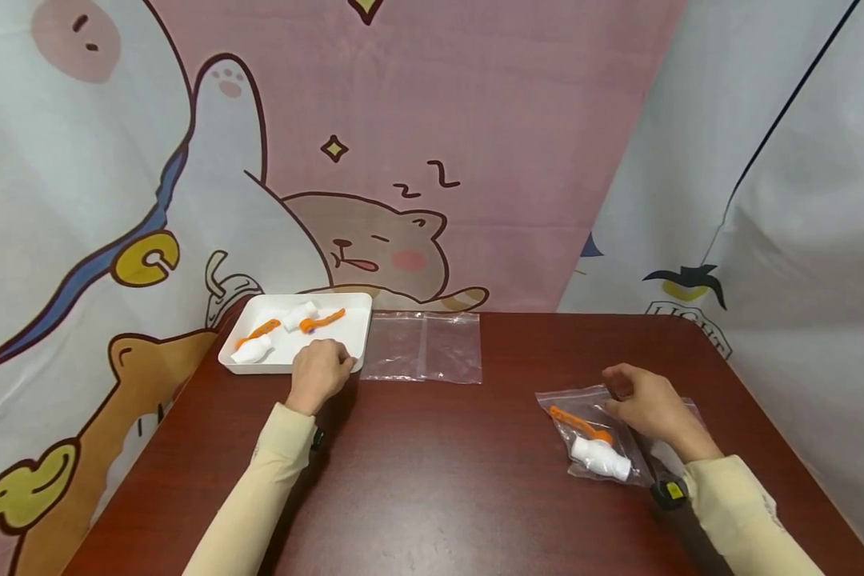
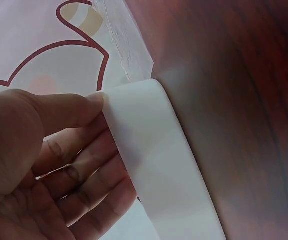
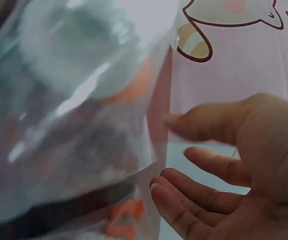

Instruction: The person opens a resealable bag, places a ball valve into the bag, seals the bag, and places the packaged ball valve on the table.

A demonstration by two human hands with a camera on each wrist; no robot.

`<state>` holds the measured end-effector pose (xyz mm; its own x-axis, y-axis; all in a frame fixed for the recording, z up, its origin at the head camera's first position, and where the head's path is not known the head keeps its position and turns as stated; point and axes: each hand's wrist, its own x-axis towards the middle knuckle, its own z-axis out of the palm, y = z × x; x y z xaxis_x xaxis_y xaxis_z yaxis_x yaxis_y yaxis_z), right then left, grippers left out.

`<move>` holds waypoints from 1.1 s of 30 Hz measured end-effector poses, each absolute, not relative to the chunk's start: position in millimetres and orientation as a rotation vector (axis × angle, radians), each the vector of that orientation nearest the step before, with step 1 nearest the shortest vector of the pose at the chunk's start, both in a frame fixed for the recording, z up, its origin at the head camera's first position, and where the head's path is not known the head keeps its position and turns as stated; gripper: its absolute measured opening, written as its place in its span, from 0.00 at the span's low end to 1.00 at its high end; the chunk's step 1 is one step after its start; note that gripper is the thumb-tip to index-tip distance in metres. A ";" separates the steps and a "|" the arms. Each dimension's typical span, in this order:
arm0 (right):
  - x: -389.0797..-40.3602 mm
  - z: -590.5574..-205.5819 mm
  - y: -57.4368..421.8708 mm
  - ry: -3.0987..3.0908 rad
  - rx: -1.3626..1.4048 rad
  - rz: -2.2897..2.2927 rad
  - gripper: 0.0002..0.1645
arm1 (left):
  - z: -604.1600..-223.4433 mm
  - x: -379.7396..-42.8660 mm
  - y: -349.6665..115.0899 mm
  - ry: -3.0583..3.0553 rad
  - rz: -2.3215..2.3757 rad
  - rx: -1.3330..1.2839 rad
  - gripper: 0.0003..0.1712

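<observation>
My left hand point(image 1: 321, 372) is at the near right corner of a white tray point(image 1: 358, 320). In the left wrist view its thumb touches the tray's rim point(image 2: 148, 135), and the loosely bent fingers pass behind it. In the tray lie orange strip-like pieces point(image 1: 324, 320) and white bundled pieces point(image 1: 252, 350). My right hand point(image 1: 651, 408) hovers over a transparent zip bag point(image 1: 558, 400), thumb and fingers apart. That bag holds an orange strip-like piece point(image 1: 576, 422) and a white bundled piece point(image 1: 600, 458). In the right wrist view, the plastic point(image 3: 84, 145) looks blurred beside the fingers.
A flat transparent zip bag point(image 1: 423, 348) lies at the table's back edge, right beside the tray. More bagged items point(image 1: 668, 458) lie partly hidden under my right hand and wrist. A printed cloth point(image 1: 511, 160) hangs behind the brown table point(image 1: 432, 496).
</observation>
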<state>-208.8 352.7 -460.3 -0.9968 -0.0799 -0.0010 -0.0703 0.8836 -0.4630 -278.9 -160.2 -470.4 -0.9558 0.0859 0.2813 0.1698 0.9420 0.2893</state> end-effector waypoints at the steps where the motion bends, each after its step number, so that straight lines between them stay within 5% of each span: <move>1: -208.8 -458.7 350.2 3.028 -0.134 -0.746 0.32 | -470.6 -278.9 -160.0 -2.830 -0.454 -0.187 0.10; 14: -227.0 -451.0 290.9 2.966 -0.305 -0.816 0.42 | -473.2 -278.9 -160.8 -2.815 -0.444 -0.173 0.10; 33: -276.9 -469.0 197.7 2.975 -0.567 -0.761 0.43 | -472.1 -277.8 -161.8 -2.801 -0.449 -0.181 0.08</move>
<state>-276.9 197.7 -469.0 -0.9340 -0.3504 0.0703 -0.3411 0.8155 -0.4676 -277.8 -161.8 -472.1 -0.9476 0.0760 0.3102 0.1692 0.9432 0.2858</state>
